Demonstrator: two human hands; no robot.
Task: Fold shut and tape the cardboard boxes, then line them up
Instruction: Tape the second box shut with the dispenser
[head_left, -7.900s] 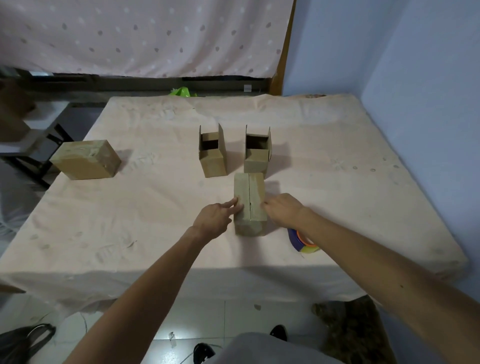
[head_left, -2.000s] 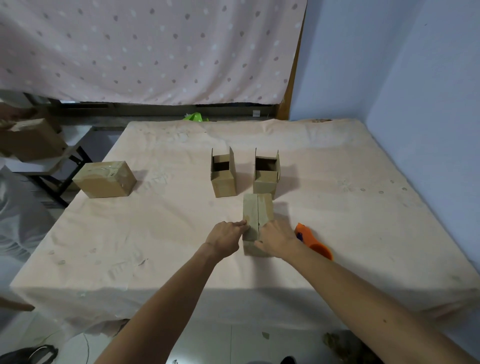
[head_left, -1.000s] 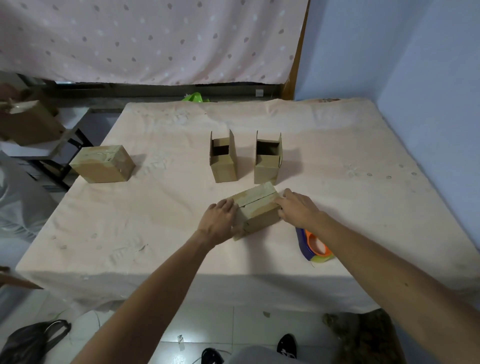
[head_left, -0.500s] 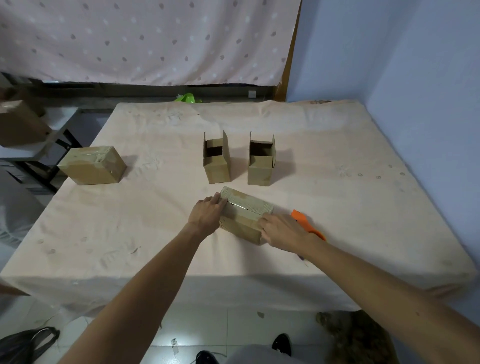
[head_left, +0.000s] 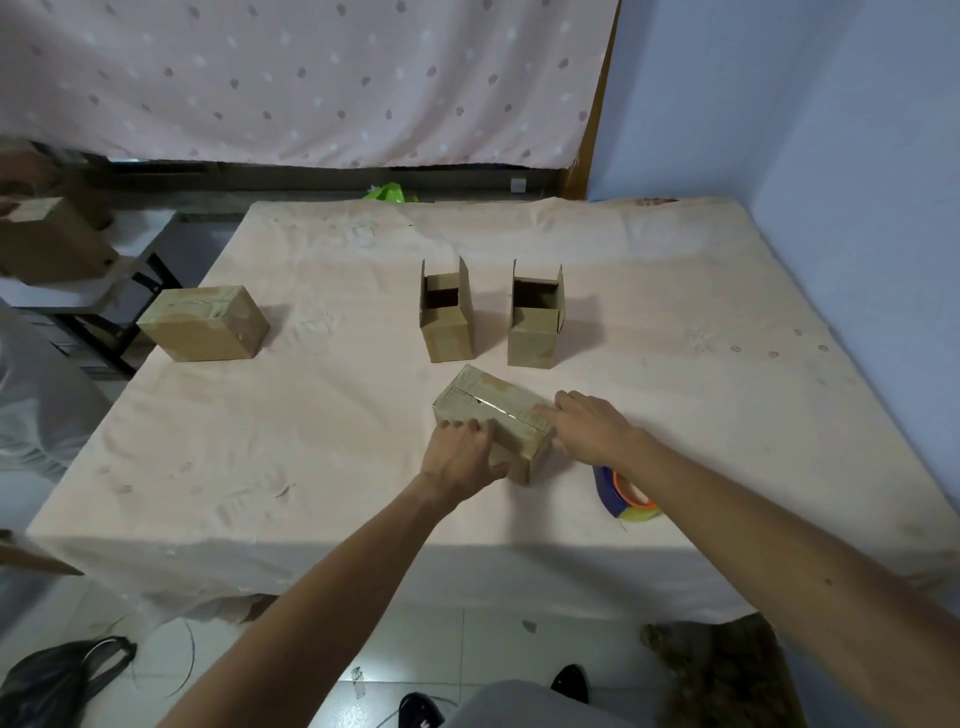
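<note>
Here both hands (head_left: 524, 441) press the folded box (head_left: 491, 410) on the table (head_left: 311, 467).

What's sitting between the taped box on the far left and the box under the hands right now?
In the head view, nothing: only bare tablecloth lies between the taped box and the box under the left hand and right hand.

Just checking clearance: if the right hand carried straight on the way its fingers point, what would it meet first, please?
The right hand points left across the closed box, so probably the left hand on its near edge.
</note>
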